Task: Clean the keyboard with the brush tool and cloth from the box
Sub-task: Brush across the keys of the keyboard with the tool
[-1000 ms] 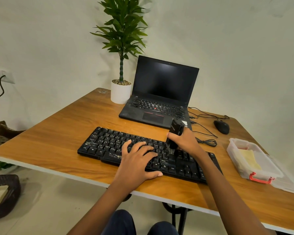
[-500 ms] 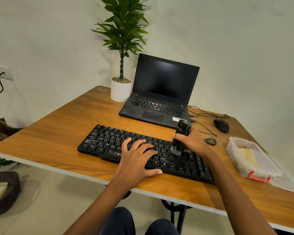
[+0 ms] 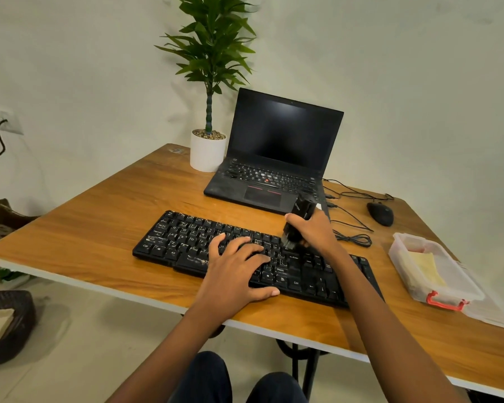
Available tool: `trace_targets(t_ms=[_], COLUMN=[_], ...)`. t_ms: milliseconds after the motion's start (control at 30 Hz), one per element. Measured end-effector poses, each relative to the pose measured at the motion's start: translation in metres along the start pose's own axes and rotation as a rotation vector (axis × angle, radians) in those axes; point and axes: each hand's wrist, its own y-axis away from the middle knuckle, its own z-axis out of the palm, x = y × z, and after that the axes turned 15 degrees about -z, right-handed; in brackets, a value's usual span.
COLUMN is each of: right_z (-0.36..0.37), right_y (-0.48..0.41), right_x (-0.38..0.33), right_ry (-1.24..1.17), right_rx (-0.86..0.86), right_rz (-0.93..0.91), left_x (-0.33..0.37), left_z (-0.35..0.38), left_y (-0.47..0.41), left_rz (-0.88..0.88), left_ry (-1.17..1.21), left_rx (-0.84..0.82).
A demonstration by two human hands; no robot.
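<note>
My left hand (image 3: 233,274) lay flat, grip open, pinning the keyboard (image 3: 186,242) on the desk (image 3: 99,222), while my right hand (image 3: 312,231) gripped the brush tool (image 3: 298,219), best swept lightly along key gaps, the cloth (image 3: 422,269) boxed rightward.

My desk (image 3: 93,228) was glossy wood grain; the keyboard (image 3: 186,242) matt black plastic, the box (image 3: 448,289) clear plastic.

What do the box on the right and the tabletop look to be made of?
Box: likely clear plastic, slightly frosted; the yellow cloth shows through its wall, and the latch is red. Tabletop: wood-look surface, probably laminate over board; printed-looking grain, soft sheen, pale edge band.
</note>
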Motion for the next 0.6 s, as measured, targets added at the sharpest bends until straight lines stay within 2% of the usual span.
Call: trace_targets(t_ms=[67, 200, 333, 433, 600], right_z=[0.0002, 0.0033, 0.0016, 0.0001, 0.0004], right_y=[-0.0022, -0.0040, -0.0072, -0.0060, -0.0076], right_x=[0.0023, -0.0002, 0.0027, 0.0026, 0.0049], right_ry=[0.003, -0.038, -0.025, -0.014, -0.015], right_rx=[0.036, -0.090, 0.003, -0.124, -0.038], right_rz=[0.010, 0.006, 0.009, 0.006, 0.003], left_x=[-0.0002, 0.0000, -0.0001, -0.0003, -0.0006], left_z=[0.0003, 0.0001, 0.0007, 0.0007, 0.0012], left_y=[0.0004, 0.0002, 0.0017, 0.0010, 0.0013], left_rz=[0.001, -0.004, -0.001, -0.005, -0.005], left_ry=[-0.001, -0.002, -0.004, 0.001, -0.007], left_rx=[-0.001, -0.004, -0.006, -0.003, -0.005])
